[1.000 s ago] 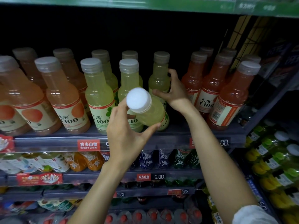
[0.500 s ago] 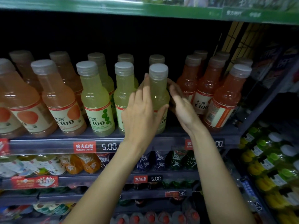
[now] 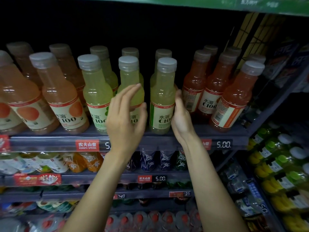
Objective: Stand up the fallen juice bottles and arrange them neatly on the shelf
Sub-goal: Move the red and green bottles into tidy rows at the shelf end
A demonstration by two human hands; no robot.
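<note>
One yellow juice bottle point(image 3: 163, 97) stands upright, cap up, right hand point(image 3: 181, 118) touching

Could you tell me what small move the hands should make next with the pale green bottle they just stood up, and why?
Probably let go. The pale green bottle stands upright at the shelf's front edge. The left hand is already off it and only the right hand rests against its side.

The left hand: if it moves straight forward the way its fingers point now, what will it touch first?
Probably the middle green bottle. The left hand is open just before it, fingers pointing up and into the shelf. Whether they already touch is unclear.
</note>
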